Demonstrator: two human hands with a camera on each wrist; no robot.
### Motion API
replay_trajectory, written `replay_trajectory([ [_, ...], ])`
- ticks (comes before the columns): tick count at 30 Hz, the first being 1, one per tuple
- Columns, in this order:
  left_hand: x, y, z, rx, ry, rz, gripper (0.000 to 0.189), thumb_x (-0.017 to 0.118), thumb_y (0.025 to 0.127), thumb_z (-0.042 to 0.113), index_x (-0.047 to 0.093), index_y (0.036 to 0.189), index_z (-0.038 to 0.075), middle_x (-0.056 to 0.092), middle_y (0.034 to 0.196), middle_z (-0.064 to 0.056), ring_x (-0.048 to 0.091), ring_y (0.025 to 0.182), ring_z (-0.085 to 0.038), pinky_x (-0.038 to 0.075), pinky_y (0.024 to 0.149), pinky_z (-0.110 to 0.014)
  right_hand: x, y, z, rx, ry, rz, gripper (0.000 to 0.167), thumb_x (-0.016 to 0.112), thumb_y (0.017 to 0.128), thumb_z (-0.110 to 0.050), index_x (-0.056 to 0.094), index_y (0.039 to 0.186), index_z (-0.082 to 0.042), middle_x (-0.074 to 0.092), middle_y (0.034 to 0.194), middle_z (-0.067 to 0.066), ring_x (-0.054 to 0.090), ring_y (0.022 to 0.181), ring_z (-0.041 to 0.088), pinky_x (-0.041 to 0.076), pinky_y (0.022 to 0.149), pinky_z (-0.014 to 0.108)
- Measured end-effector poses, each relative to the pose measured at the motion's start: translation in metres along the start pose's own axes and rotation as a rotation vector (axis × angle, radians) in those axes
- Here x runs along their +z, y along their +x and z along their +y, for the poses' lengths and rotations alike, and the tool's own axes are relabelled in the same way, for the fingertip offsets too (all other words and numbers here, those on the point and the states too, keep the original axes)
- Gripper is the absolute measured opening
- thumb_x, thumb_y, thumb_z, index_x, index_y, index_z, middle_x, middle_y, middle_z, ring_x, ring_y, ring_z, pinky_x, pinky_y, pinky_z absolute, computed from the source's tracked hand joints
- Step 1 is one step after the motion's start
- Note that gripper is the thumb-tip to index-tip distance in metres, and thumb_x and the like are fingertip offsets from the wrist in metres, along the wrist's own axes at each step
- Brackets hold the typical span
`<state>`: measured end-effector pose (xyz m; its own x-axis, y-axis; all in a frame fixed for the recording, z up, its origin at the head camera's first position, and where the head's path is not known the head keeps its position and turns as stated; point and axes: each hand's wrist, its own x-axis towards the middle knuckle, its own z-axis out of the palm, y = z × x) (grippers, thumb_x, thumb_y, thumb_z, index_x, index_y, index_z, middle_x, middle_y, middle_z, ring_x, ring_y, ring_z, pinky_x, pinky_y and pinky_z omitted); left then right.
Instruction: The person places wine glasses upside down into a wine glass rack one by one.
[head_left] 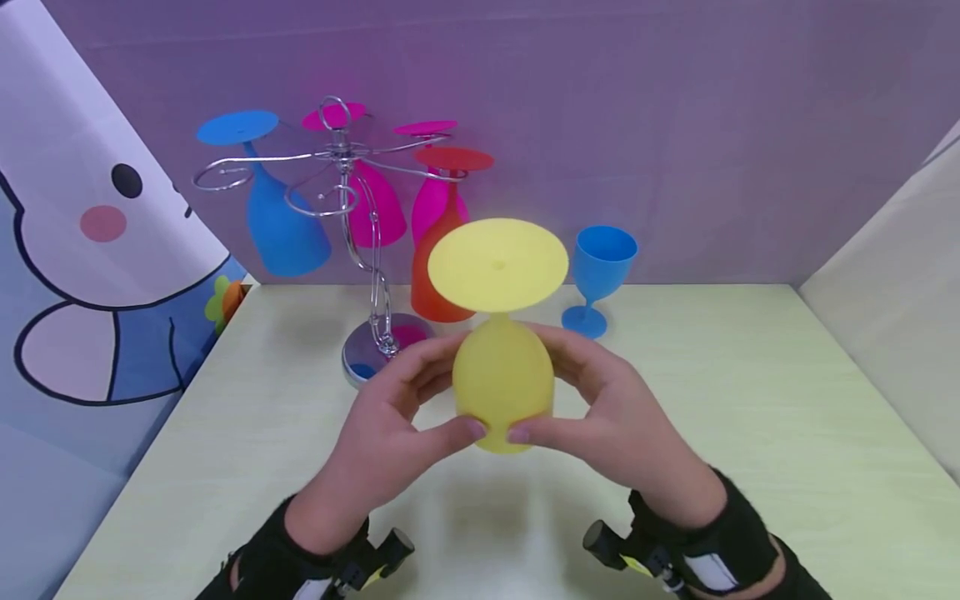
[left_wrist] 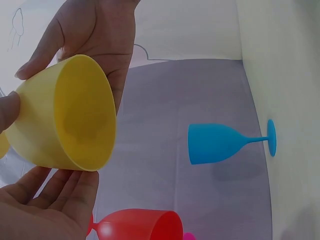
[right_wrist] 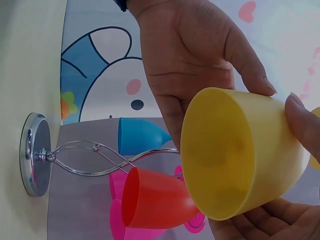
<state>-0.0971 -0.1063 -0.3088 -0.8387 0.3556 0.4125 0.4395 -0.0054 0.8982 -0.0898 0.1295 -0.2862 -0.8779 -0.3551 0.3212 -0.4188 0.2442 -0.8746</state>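
Both hands hold a yellow plastic goblet (head_left: 502, 375) upside down above the table, its round foot upward and its bowl mouth downward. My left hand (head_left: 397, 425) grips the bowl from the left, thumb on the near side and fingers round the far side. From the right, my right hand (head_left: 615, 400) grips it the same way. Behind stands a chrome glass rack (head_left: 342, 154) with a blue goblet (head_left: 288, 225), a red goblet (head_left: 442, 258) and two pink goblets (head_left: 386, 208) hanging inverted from its arms. At least one looped arm in front carries nothing.
A second blue goblet (head_left: 603, 258) stands upright on the pale table (head_left: 750, 417), right of the rack near the back edge. The rack's round base (head_left: 360, 350) rests behind my left hand. A purple backdrop (head_left: 675, 125) rises behind, with a cartoon print (head_left: 105, 225) at the left.
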Motion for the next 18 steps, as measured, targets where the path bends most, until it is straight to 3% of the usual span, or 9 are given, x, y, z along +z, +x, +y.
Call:
replay_trajectory([
  [8, -0.0009, -0.0006, -0.0004, 0.002, 0.019, 0.006, 0.068, 0.082, 0.087, 0.003, 0.052, 0.147, 0.011, 0.058, 0.142, 0.004, 0.059, 0.128, -0.019, 0.049, 0.107, -0.038, 0.0019, 0.0001, 0.0012, 0.004, -0.024, 0.003, 0.078, 0.09, 0.082, -0.017, 0.053, 0.15, -0.019, 0.06, 0.14, -0.009, 0.054, 0.13, 0.015, 0.047, 0.108, 0.05],
  [18, 0.0006, 0.0007, -0.0018, 0.002, -0.036, 0.005, 0.065, 0.08, 0.09, 0.004, 0.051, 0.147, 0.013, 0.059, 0.141, 0.001, 0.058, 0.129, -0.021, 0.049, 0.107, -0.04, -0.001, 0.0003, 0.0001, 0.011, -0.019, -0.008, 0.077, 0.09, 0.082, -0.017, 0.053, 0.15, -0.02, 0.061, 0.14, -0.009, 0.054, 0.131, 0.015, 0.047, 0.108, 0.05],
])
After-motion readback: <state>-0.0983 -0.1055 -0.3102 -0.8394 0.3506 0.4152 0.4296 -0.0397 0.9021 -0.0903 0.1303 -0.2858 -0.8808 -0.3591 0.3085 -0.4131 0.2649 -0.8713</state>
